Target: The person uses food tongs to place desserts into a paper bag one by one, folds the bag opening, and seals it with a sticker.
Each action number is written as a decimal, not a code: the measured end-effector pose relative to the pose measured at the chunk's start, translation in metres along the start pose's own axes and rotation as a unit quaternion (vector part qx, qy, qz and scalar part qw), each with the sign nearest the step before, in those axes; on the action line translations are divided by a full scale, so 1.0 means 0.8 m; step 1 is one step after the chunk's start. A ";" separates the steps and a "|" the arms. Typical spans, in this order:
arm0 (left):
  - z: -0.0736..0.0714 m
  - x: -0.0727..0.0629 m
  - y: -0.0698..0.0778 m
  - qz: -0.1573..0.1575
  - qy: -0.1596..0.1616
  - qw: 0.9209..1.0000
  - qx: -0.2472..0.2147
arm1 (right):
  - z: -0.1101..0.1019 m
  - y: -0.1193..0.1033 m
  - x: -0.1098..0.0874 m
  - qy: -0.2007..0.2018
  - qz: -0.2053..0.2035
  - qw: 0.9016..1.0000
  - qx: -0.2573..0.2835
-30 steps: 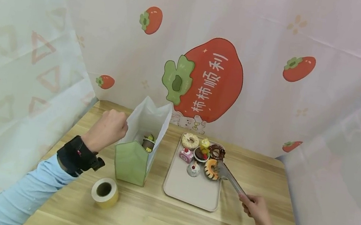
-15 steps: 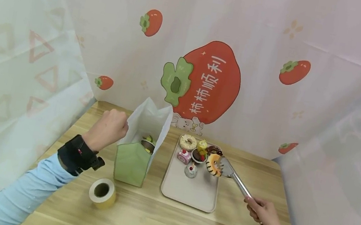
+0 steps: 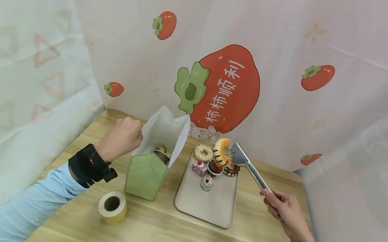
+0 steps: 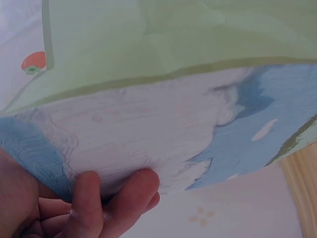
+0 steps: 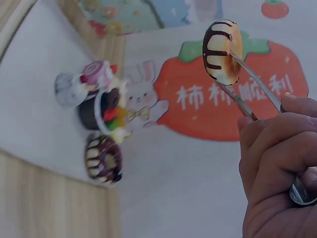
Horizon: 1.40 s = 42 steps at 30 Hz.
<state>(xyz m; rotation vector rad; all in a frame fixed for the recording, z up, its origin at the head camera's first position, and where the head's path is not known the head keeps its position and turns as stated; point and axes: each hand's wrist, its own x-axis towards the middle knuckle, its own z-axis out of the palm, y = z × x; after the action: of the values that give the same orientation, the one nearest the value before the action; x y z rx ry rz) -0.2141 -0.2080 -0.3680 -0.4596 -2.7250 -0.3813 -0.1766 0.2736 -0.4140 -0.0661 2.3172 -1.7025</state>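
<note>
My left hand [image 3: 122, 138] grips the left edge of an upright paper bag [image 3: 147, 176], green in front, its mouth gaping. In the left wrist view, curled fingers [image 4: 131, 191] lie against the bag's printed side. A dark cup-shaped treat [image 3: 162, 156] shows inside. My right hand [image 3: 290, 217] holds metal tongs [image 3: 255, 175] by the handle. Between the tongs' tips is a doughnut [image 3: 217, 151] with dark icing stripes, raised over the back of a beige tray [image 3: 204, 209]. The right wrist view shows this doughnut [image 5: 214, 54] tilted on edge.
On the tray lie a cream doughnut [image 3: 203, 153], a chocolate doughnut [image 3: 232, 170], a pink swirl cake [image 3: 199, 168], a fruit-topped cup [image 3: 214, 168] and a pale cupcake [image 3: 206, 183]. A tape roll [image 3: 112, 208] stands before the bag. Printed curtains [image 3: 276, 120] enclose the table.
The tongs have lifted the striped doughnut off the tray and carried it up and left toward the bag. The left hand stays on the bag, which has shifted slightly right in view.
</note>
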 end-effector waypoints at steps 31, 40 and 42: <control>0.002 0.004 0.012 -0.008 -0.009 1.000 -0.011 | 0.147 -0.184 0.110 -0.146 -0.166 0.923 -0.314; 0.001 0.004 0.012 -0.014 -0.010 1.000 -0.019 | 0.207 -0.216 0.140 -0.133 -0.185 0.861 -0.455; 0.001 0.004 0.013 -0.018 -0.016 0.999 -0.025 | 0.219 -0.222 0.147 -0.134 -0.196 0.842 -0.485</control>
<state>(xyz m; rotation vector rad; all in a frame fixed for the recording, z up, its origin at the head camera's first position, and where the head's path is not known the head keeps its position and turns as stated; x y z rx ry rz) -0.2137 -0.1975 -0.3653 -0.4336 -2.7632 -0.4568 -0.2697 0.0326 -0.3166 -0.9438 2.7755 -0.3856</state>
